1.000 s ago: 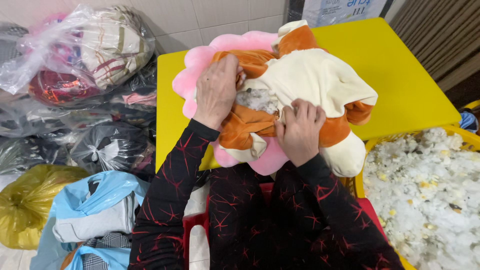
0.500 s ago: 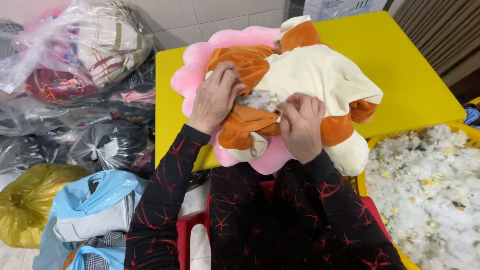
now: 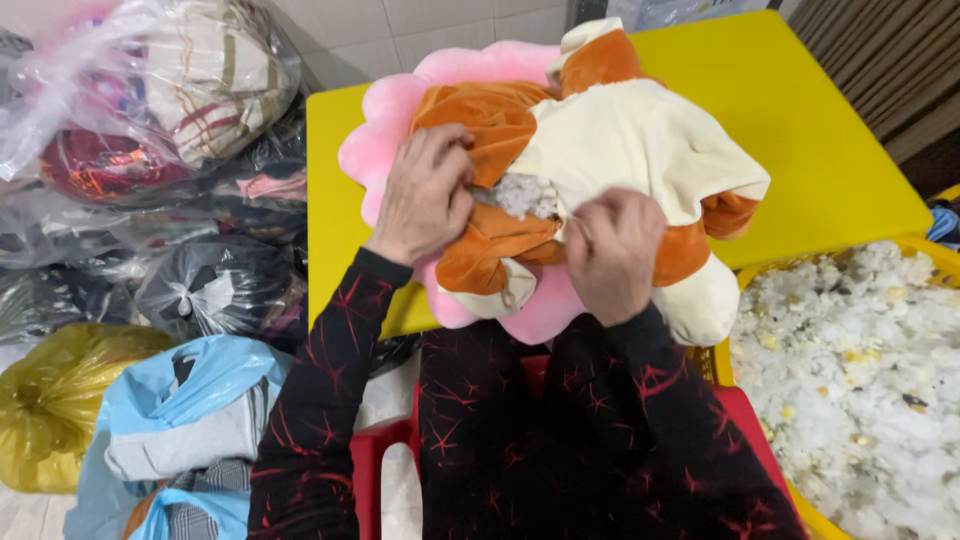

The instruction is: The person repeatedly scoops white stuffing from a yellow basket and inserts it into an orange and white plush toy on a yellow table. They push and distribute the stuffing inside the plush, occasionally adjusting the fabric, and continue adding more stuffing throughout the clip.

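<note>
Left hand (image 3: 425, 195) shifted inward, orange-cream plush toy (image 3: 610, 150), stuffing (image 3: 520, 192) exposed

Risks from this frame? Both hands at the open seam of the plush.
1. White stuffing shows at the opening between the left hand and right hand; tufts may spill onto the yellow table.
2. The plush toy and pink cushion overhang the table's near edge and might slide off.
3. Pulling the opening apart may tear the orange fabric.

Yellow table (image 3: 800, 150), plastic bags of clothes (image 3: 150, 110), blue bag (image 3: 180, 420), yellow basket of white stuffing (image 3: 860, 390)
</note>
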